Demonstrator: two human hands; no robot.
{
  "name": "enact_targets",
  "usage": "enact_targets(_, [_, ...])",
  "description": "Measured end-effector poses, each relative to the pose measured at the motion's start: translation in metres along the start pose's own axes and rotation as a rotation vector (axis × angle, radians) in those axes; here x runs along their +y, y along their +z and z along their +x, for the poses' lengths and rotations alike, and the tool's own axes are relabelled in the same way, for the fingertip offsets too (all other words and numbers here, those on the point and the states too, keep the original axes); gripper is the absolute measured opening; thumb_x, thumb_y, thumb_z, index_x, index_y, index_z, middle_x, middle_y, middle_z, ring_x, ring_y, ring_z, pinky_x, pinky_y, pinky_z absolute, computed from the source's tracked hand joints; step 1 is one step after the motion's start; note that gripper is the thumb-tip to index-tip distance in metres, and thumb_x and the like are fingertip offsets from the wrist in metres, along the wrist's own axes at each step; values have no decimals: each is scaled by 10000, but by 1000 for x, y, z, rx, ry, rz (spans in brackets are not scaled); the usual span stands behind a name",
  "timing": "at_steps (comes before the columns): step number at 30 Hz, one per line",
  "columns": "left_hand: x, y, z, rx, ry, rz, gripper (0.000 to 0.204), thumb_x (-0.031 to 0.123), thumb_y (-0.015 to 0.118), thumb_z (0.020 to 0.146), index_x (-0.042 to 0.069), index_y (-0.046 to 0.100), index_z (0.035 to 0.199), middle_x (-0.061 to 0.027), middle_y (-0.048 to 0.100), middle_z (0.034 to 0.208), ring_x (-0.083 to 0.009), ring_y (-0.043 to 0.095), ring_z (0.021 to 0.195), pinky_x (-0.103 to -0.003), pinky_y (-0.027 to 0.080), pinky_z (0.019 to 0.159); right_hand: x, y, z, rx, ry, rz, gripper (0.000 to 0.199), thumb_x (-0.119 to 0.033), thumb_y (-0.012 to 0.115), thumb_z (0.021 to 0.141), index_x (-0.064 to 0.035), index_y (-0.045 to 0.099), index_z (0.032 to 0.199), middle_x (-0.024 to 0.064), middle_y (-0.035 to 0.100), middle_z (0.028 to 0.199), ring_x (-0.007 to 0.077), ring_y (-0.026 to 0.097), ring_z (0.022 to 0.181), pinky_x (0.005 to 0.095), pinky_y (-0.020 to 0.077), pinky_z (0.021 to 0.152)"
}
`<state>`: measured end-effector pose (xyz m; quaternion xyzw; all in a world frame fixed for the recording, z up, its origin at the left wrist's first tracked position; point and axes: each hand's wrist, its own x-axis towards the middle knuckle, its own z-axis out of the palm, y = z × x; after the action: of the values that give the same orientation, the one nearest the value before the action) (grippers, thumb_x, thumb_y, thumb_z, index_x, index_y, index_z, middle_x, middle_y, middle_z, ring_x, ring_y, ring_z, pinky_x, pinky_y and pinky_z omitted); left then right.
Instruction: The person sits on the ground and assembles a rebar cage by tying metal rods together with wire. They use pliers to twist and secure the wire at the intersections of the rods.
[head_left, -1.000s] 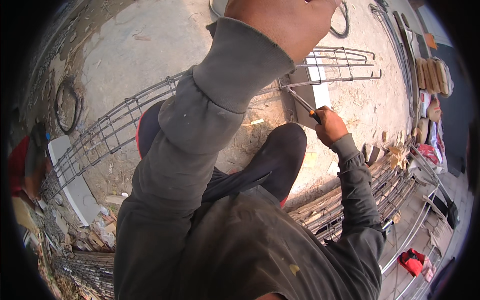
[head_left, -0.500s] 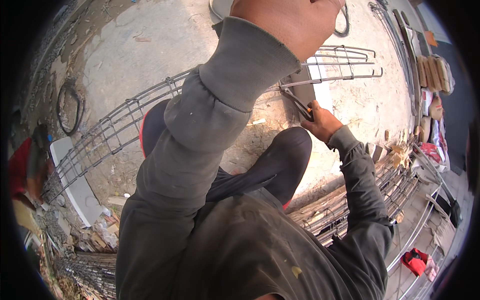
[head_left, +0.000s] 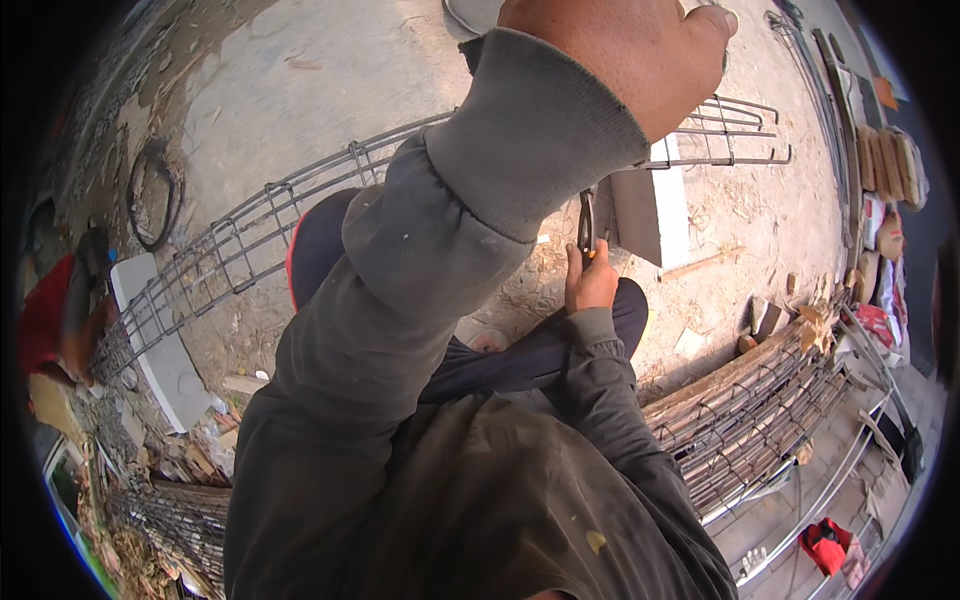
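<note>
My left hand is raised close at the top of the view, its back toward me. The thumb lies against a bent finger, and the other fingers are hidden, so what it grips cannot be made out. Below it, my right hand is closed around the handles of dark pliers with a touch of orange, their jaws pointing away from me. A long steel rebar cage crosses in front of my knees, its middle covered by my left forearm. Its right part rests over a pale block.
Another pale slab lies under the cage's left end, beside a person in red. A black coil is at far left. Wooden poles and wire mesh lie at right, near stacked bags and a red cloth.
My right hand has drawn the pliers left and toward me, away from the cage and the block. In the view, my left hand has shifted slightly right.
</note>
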<state>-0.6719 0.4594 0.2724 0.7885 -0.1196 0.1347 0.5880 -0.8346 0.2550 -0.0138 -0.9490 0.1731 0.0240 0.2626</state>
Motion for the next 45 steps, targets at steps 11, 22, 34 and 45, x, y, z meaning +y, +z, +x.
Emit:
enact_targets(11, [-6, 2, 6, 37, -24, -25, 339, 237, 664, 933, -75, 675, 1065, -250, 724, 975, -349, 718, 920, -400, 561, 829, -13, -109, 50, -356, -157, -259, 412, -179, 707, 847, 21, 534, 1163, 218, 674, 861, 421, 694, 816, 484, 566, 746])
enact_targets(22, [-6, -31, 12, -58, -40, -219, 360, 228, 659, 944, -99, 665, 1096, -244, 727, 955, -324, 725, 876, -378, 568, 799, -10, -111, 54, -839, 230, 306, 320, -310, 695, 979, -1, 625, 1026, 73, 643, 686, 189, 650, 594, 339, 529, 543])
enact_targets(34, [-3, -44, 15, -75, -76, -234, 458, 192, 661, 954, -167, 596, 1232, -252, 731, 967, -267, 726, 841, -339, 570, 738, -24, -123, 37, 31, -455, -560, 433, -278, 694, 930, -12, 619, 1264, 172, 695, 1025, 365, 669, 954, 450, 542, 780])
enact_targets(45, [-1, -26, 17, -61, -128, -125, 422, 216, 666, 952, -128, 627, 1194, -179, 729, 884, -200, 690, 775, -311, 536, 703, -5, -106, 53, -969, 495, 681, 444, -362, 726, 958, 32, 564, 1082, 107, 589, 624, 224, 618, 503, 371, 491, 439])
